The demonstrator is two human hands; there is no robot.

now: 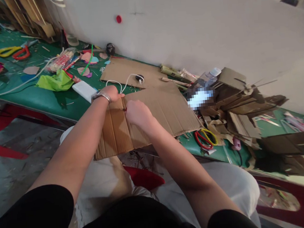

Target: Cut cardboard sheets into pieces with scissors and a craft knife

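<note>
Evidently, from the head view, the cardboard sheet [164, 109] lies between the 2 hands, its far part over the green table [64, 105] and its near left corner reaching out above the person's trousers [94, 188]. The left hand [110, 92] is at the far edge, thumb laid out along it; the other fingers are hidden, so I cannot tell whether they pinch the board. The right hand [141, 116] sits low against the surface beside a long crease, fingers curled in together; whether they grip a small tool I cannot tell. The sheet should be light and dry, with little slip, fairly stiff across its flat panel but weak at the creases left of the right hand, where it would fold readily. Its edges probably crush or tear under a hard pinch. The best hold looks like a flat palm on the broad right panel, or thumb over fingers at the far edge, clear of the creases.
</note>
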